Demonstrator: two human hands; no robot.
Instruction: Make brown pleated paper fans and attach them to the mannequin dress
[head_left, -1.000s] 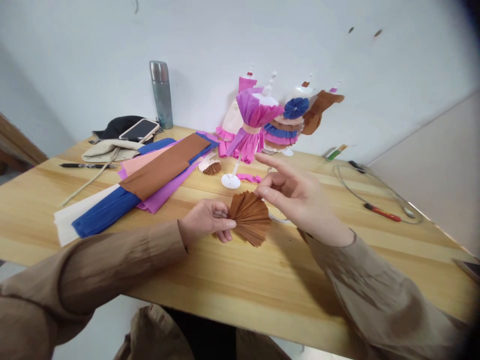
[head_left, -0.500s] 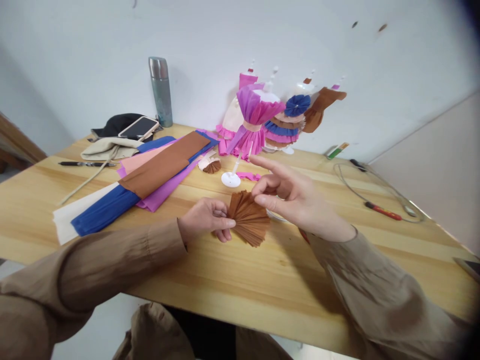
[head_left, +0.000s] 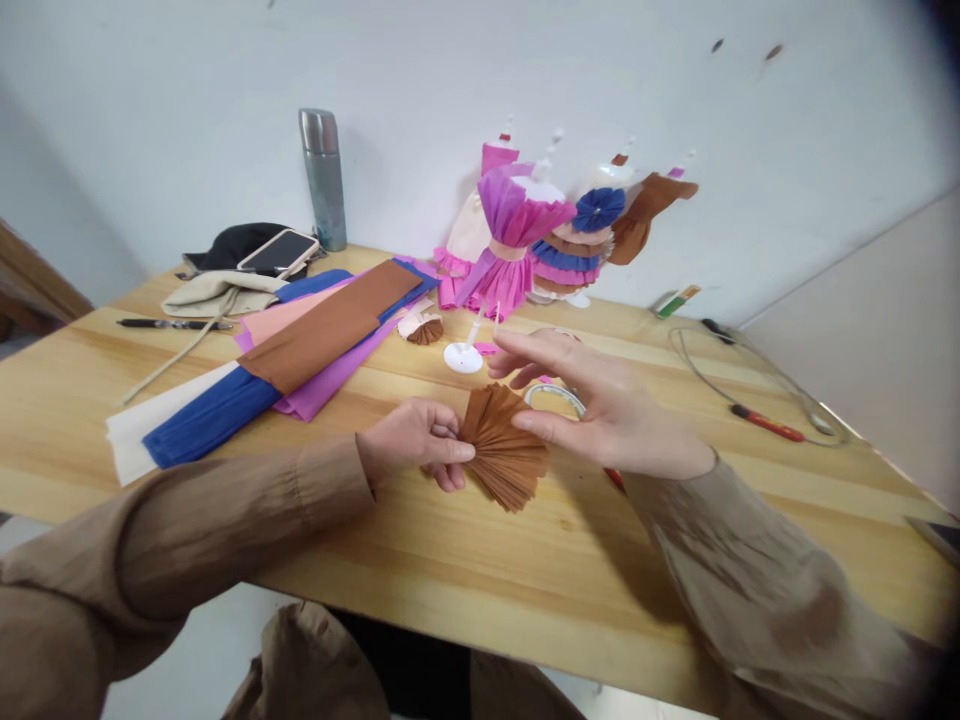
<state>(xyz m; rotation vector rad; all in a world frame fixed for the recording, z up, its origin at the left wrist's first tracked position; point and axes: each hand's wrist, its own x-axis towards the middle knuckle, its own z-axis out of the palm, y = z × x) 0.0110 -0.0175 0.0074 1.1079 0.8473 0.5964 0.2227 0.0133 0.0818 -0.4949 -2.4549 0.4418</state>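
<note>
- Fan of finely pleated brown crepe-like sheet [head_left: 510, 465] sits at the centre of the frame, spread to the right over a pale striped wooden tabletop [head_left: 450, 560].
- The left hand [head_left: 416, 440], coming out of a brown sleeve, is closed in a pinch, thumb over fingers, on the fan's gathered left end.
- The right hand [head_left: 600, 400], slightly blurred, is loosely spread, thumb well apart from the fingers, gripping nothing I can see; its thumb tip lies over the fan's upper right edge, and I cannot tell whether they touch.
- A pale ring-shaped object [head_left: 556, 390] is partly hidden behind that hand.
- Just above the fan I see a round white plastic base with a thin stem [head_left: 463, 357].
- In the upper centre stands a small purple-and-pink pleated dress [head_left: 506, 275] with a peach waistband; a blue pleated rosette [head_left: 598, 208] shows right of it.
- Left of centre, a flat brown strip [head_left: 337, 325] lies over blue, pink and purple ones.
- A grey metal flask [head_left: 324, 190] stands at upper left, near a dark-screened phone [head_left: 279, 252].
</note>
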